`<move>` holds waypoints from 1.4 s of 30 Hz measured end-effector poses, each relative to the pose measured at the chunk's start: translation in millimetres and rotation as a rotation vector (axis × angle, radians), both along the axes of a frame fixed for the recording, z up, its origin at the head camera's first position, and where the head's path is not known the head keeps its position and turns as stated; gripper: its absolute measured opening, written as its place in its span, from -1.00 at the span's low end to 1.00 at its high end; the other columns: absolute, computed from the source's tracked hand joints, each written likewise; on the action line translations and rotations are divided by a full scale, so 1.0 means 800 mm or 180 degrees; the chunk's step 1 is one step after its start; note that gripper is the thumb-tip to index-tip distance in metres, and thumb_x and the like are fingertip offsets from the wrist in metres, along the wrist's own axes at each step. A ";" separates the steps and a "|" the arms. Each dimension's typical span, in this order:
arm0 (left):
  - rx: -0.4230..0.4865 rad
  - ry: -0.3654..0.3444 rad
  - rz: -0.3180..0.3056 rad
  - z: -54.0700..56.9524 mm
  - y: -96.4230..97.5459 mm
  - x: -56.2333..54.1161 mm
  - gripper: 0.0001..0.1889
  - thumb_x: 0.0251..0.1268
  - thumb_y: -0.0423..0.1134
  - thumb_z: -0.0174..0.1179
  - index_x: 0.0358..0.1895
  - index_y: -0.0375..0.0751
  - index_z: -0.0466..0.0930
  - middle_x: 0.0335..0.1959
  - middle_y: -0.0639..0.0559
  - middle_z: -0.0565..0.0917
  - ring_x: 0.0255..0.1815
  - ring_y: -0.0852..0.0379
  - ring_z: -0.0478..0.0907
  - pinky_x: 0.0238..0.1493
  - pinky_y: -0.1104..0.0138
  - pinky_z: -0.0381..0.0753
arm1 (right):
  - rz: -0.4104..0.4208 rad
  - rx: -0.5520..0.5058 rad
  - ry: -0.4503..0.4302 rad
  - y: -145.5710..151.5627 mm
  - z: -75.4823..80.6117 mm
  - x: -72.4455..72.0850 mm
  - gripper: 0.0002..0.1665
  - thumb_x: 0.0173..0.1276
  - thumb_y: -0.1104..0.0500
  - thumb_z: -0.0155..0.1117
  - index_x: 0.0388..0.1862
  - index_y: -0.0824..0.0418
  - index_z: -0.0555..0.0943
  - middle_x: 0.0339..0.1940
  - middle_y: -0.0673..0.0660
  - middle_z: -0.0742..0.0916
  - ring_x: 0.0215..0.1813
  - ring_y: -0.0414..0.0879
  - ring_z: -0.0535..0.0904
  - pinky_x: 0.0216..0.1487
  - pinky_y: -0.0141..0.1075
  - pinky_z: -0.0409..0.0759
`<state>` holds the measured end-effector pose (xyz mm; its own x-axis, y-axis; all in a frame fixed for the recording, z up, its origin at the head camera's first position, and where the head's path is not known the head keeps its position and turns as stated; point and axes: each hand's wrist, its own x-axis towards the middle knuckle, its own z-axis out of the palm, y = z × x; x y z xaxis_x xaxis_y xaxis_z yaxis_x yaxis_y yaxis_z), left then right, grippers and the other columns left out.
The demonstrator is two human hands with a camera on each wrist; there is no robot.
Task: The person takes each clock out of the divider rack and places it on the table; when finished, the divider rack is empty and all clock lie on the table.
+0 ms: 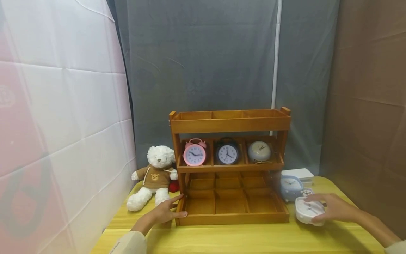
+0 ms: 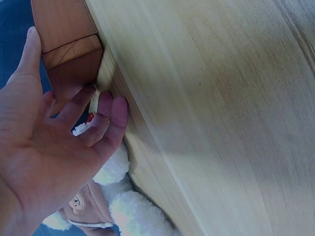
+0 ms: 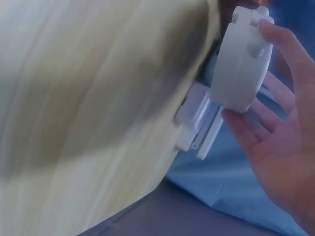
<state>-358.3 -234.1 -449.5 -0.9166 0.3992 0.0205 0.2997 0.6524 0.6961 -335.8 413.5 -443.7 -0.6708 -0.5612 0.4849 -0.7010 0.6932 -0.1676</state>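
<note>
My right hand [image 1: 337, 208] grips a white square alarm clock [image 1: 308, 211] by its edges, near the table's right side. In the right wrist view the thumb and fingertips of that hand [image 3: 283, 142] press against the clock's rounded white case [image 3: 243, 61]. At the lower left corner of a three-tier wooden shelf [image 1: 233, 219], my left hand [image 1: 161, 212] rests with its thumb at the front and its forefinger along the side. Its fingers look relaxed and bent slightly in the left wrist view, beside the shelf's brown corner [image 2: 74, 51].
On the middle tier stand a pink twin-bell clock [image 1: 195, 154], a black clock [image 1: 227, 154] and a grey round clock [image 1: 259, 152]. A white teddy bear [image 1: 155, 178] sits left of the shelf. Right of it are a blue clock [image 1: 291, 188] and a white box [image 1: 298, 173].
</note>
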 end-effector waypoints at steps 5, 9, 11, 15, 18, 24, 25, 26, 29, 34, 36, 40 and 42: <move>-0.0029 -0.0010 0.0014 0.000 -0.001 -0.001 -0.04 0.31 0.04 0.46 0.61 -0.33 0.18 0.41 -0.57 0.40 0.36 -0.50 0.45 0.30 -0.26 0.47 | -0.0039 -0.0005 -0.0081 0.004 -0.014 0.000 -0.31 -0.17 -0.08 0.79 0.01 0.05 0.79 0.00 0.03 0.83 0.02 -0.30 0.64 -0.11 -0.37 0.60; 0.0000 -0.0029 0.0009 0.000 -0.001 0.000 -0.04 0.31 0.04 0.46 0.61 -0.34 0.18 0.41 -0.57 0.40 0.36 -0.51 0.44 0.31 -0.26 0.46 | 0.0186 -0.0091 -0.0049 0.003 -0.027 -0.004 -0.32 -0.20 0.00 0.78 0.01 0.06 0.79 0.02 0.06 0.82 0.06 -0.29 0.65 -0.05 -0.40 0.59; 0.0000 -0.0015 0.0003 0.000 -0.001 0.001 -0.04 0.31 0.05 0.46 0.61 -0.34 0.18 0.41 -0.57 0.40 0.36 -0.51 0.45 0.30 -0.26 0.47 | 0.0270 -0.0113 -0.0030 0.002 -0.031 -0.007 -0.32 -0.18 0.02 0.77 0.02 0.06 0.78 0.04 0.08 0.82 0.08 -0.28 0.65 -0.04 -0.41 0.59; -0.0004 0.0014 -0.0012 -0.001 -0.001 0.000 -0.04 0.32 0.05 0.45 0.61 -0.35 0.17 0.41 -0.58 0.39 0.36 -0.51 0.45 0.30 -0.26 0.47 | 0.0279 -0.0063 0.0067 0.000 -0.036 -0.011 -0.32 -0.13 -0.01 0.76 0.07 0.00 0.77 0.07 0.09 0.80 0.11 -0.28 0.65 -0.02 -0.39 0.60; -0.0004 0.0004 -0.0010 -0.002 -0.001 -0.001 -0.04 0.32 0.05 0.45 0.61 -0.35 0.17 0.41 -0.58 0.39 0.36 -0.52 0.44 0.30 -0.27 0.46 | 0.0322 -0.0060 0.0143 -0.003 -0.038 -0.014 -0.32 -0.14 0.01 0.76 0.07 -0.02 0.77 0.07 0.12 0.80 0.12 -0.26 0.65 -0.01 -0.39 0.60; -0.0013 -0.0031 0.0017 -0.001 -0.001 -0.001 -0.03 0.31 0.06 0.45 0.61 -0.33 0.18 0.41 -0.58 0.40 0.37 -0.51 0.44 0.31 -0.26 0.46 | 0.0462 -0.0163 0.0214 -0.012 -0.042 -0.017 -0.33 -0.17 0.08 0.76 0.05 -0.01 0.78 0.06 0.15 0.79 0.12 -0.25 0.65 0.01 -0.44 0.56; -0.0010 -0.0037 0.0018 -0.001 -0.001 -0.001 -0.04 0.31 0.06 0.45 0.61 -0.33 0.18 0.41 -0.58 0.40 0.37 -0.51 0.44 0.31 -0.26 0.46 | 0.0464 -0.0168 0.0215 -0.013 -0.042 -0.018 -0.33 -0.17 0.09 0.76 0.04 0.00 0.78 0.05 0.15 0.79 0.11 -0.24 0.65 0.02 -0.44 0.56; -0.0014 -0.0035 0.0020 -0.001 0.000 -0.001 -0.04 0.31 0.06 0.45 0.61 -0.33 0.18 0.40 -0.57 0.41 0.37 -0.51 0.44 0.31 -0.26 0.46 | 0.0459 -0.0173 0.0214 -0.015 -0.042 -0.018 -0.34 -0.17 0.09 0.75 0.04 0.00 0.79 0.04 0.15 0.79 0.11 -0.24 0.66 0.02 -0.44 0.55; -0.0003 -0.0042 0.0022 -0.001 0.000 -0.001 -0.04 0.31 0.06 0.45 0.61 -0.33 0.17 0.40 -0.58 0.41 0.37 -0.51 0.44 0.31 -0.26 0.45 | 0.0434 -0.0162 0.0222 -0.019 -0.041 -0.019 -0.36 -0.17 0.10 0.74 0.02 -0.01 0.79 0.01 0.12 0.79 0.08 -0.22 0.67 0.04 -0.46 0.54; 0.0030 -0.0063 0.0025 -0.002 0.000 -0.001 -0.02 0.30 0.07 0.46 0.61 -0.34 0.17 0.40 -0.59 0.40 0.37 -0.52 0.43 0.31 -0.27 0.46 | 0.0467 -0.0139 0.0237 -0.025 -0.040 -0.022 -0.38 -0.15 0.13 0.72 0.02 0.01 0.79 -0.01 0.08 0.81 0.07 -0.20 0.69 0.08 -0.53 0.49; 0.0025 -0.0059 0.0032 -0.002 -0.001 -0.001 -0.02 0.30 0.08 0.46 0.61 -0.33 0.17 0.40 -0.59 0.40 0.37 -0.52 0.43 0.30 -0.27 0.46 | 0.0488 -0.0135 0.0225 -0.026 -0.039 -0.023 -0.38 -0.15 0.15 0.71 0.02 0.02 0.79 -0.01 0.08 0.81 0.06 -0.20 0.69 0.08 -0.55 0.48; 0.0015 -0.0041 0.0027 -0.003 -0.001 -0.001 -0.02 0.30 0.09 0.45 0.61 -0.33 0.17 0.40 -0.58 0.40 0.36 -0.52 0.44 0.30 -0.27 0.47 | 0.0522 -0.0162 0.0142 -0.028 -0.036 -0.023 -0.42 -0.09 0.17 0.71 0.00 0.08 0.78 -0.03 0.09 0.82 0.04 -0.21 0.70 0.03 -0.52 0.54; 0.0024 -0.0042 0.0024 -0.005 -0.002 -0.002 -0.02 0.30 0.09 0.45 0.61 -0.33 0.17 0.40 -0.59 0.40 0.36 -0.52 0.44 0.29 -0.27 0.47 | 0.0548 -0.0189 0.0079 -0.029 -0.032 -0.023 -0.46 -0.04 0.19 0.70 0.00 0.15 0.77 -0.04 0.12 0.82 0.04 -0.21 0.70 -0.01 -0.46 0.62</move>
<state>-359.8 -235.4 -453.1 -0.9199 0.3920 0.0115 0.2855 0.6495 0.7048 -354.1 390.1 -469.1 -0.5546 -0.6365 0.5360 -0.8129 0.5519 -0.1858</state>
